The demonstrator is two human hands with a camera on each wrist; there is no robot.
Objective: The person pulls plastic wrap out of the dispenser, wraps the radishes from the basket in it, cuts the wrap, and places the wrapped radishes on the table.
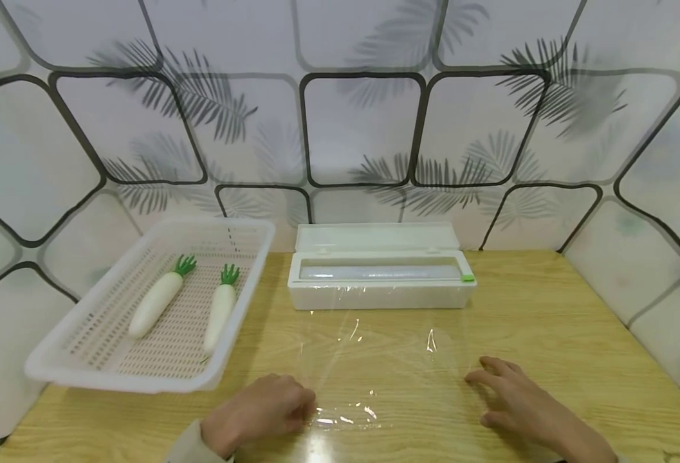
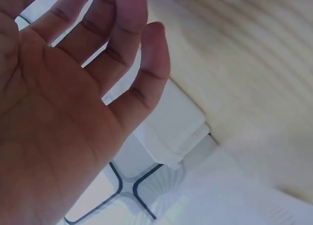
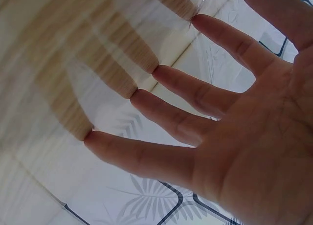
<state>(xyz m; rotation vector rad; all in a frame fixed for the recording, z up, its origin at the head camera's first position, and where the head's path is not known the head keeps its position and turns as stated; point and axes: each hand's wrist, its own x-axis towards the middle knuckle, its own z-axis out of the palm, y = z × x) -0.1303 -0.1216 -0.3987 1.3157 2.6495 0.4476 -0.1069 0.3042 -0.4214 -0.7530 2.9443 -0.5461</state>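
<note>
A sheet of clear plastic wrap [image 1: 386,366] runs from the white wrap dispenser [image 1: 380,297] toward me, over the wooden table. At its near left corner my left hand [image 1: 270,408] pinches the edge, fingers bent; in the left wrist view the fingers curve and their tips run out of frame. By the sheet's right edge is my right hand [image 1: 519,402], fingers spread. In the right wrist view its fingertips [image 3: 93,137] touch the shiny tabletop, and creased film shows beside the index finger. The dispenser lid [image 1: 377,238] stands raised, showing the roll [image 1: 380,272] inside.
Left of the dispenser, a white plastic basket [image 1: 99,381] holds two white radishes with green tops, one radish [image 1: 157,305] left of the other radish [image 1: 220,315]. A small green piece [image 1: 468,278] sits on the dispenser's right end. Patterned walls enclose the table's back and sides.
</note>
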